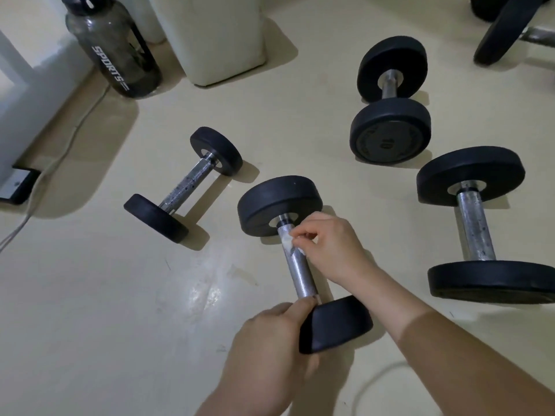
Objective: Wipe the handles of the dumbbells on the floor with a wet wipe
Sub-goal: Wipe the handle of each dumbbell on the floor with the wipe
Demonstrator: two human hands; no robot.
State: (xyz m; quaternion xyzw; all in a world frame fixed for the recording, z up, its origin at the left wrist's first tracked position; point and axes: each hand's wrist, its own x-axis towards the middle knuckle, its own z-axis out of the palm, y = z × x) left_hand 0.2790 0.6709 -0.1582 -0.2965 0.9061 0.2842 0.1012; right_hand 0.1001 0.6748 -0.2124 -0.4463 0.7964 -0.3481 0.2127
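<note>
White wet wipe (pixel 287 243) pinched by right hand (pixel 333 247) against centre dumbbell (pixel 300 274) handle (far-plate end), left hand (pixel 270 334) curled round its near plate, smaller dumbbell (pixel 183 184) to its left.

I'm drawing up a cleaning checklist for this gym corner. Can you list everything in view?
centre dumbbell: one, black ends and steel handle, mid-floor
small dumbbell: one, black and steel, to its left
larger dumbbells: two whole, black and steel, on the right; a third cut off at top right
wet wipe: one, white, on the centre handle's far part
bottle: one, dark, marked SPORTS, top left
cable: one, white, along the floor at left
padded block: one, off-white, top centre
left hand: holds the centre dumbbell's near end
right hand: pinches the wipe on the handle
</note>
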